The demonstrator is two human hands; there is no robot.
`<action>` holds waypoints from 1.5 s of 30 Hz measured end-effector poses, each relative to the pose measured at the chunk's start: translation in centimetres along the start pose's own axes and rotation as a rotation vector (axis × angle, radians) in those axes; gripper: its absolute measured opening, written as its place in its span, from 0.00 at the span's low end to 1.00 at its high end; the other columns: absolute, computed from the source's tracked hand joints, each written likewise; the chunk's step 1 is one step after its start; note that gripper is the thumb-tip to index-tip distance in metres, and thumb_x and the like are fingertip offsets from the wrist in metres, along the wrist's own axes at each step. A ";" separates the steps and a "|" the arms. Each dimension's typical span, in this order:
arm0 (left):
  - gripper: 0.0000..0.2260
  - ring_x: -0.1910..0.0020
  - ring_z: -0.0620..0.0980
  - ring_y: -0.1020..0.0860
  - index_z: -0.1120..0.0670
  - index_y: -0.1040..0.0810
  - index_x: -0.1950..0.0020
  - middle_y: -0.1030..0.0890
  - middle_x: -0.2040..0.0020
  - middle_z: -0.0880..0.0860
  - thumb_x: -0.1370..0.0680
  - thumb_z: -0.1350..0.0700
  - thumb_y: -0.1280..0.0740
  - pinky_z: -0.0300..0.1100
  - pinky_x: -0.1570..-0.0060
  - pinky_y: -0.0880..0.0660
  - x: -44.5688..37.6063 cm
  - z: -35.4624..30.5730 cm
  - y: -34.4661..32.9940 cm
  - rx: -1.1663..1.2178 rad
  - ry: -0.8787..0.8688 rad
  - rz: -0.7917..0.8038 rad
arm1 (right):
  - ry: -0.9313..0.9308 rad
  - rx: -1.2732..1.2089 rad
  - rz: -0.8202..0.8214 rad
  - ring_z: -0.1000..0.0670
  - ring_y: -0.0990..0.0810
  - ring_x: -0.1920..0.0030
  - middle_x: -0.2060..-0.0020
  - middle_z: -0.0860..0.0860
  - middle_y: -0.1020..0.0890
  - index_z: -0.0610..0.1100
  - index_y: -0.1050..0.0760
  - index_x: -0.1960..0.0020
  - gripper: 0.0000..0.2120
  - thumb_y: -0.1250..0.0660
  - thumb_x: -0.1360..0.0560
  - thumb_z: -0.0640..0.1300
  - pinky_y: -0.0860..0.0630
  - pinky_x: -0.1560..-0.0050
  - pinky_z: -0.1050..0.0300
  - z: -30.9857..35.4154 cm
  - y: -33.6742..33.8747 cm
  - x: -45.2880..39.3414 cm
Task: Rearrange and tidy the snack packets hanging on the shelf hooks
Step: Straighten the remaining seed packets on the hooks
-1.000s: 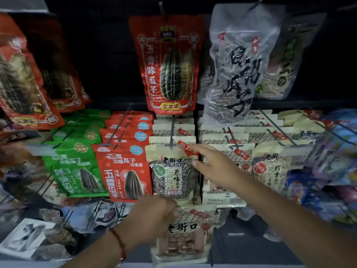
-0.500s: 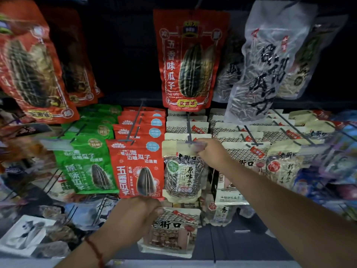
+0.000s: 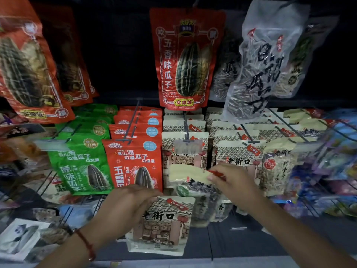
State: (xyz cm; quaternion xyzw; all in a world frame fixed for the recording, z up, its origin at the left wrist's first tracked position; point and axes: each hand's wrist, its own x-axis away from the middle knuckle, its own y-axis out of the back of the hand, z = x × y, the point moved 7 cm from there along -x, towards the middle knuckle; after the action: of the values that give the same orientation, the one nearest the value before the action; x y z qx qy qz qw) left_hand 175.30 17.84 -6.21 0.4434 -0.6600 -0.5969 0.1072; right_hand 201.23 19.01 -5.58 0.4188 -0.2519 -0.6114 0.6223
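Seed packet — tilted, frame centre, pinched by right hand; left hand grips brick-print packet below it.

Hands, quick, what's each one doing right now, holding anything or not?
Left hand: grips the top left corner of the beige shopfront packet.
Right hand: pinches the top edge of the clear-window seed packet, off the hook.
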 end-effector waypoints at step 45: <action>0.06 0.58 0.54 0.20 0.47 0.19 0.49 0.16 0.55 0.51 0.20 0.49 0.34 0.49 0.55 0.23 -10.5 5.4 -6.5 0.644 0.484 0.044 | -0.129 -0.056 -0.282 0.55 0.21 0.61 0.61 0.58 0.20 0.53 0.19 0.54 0.04 0.31 0.27 0.47 0.27 0.65 0.58 -4.8 8.4 8.9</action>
State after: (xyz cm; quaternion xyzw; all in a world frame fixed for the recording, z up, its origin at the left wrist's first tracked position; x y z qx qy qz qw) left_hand 180.81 29.77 -9.34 0.5677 -0.7783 -0.2357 0.1281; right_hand 210.94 10.60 -2.91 0.3923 -0.2131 -0.7252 0.5241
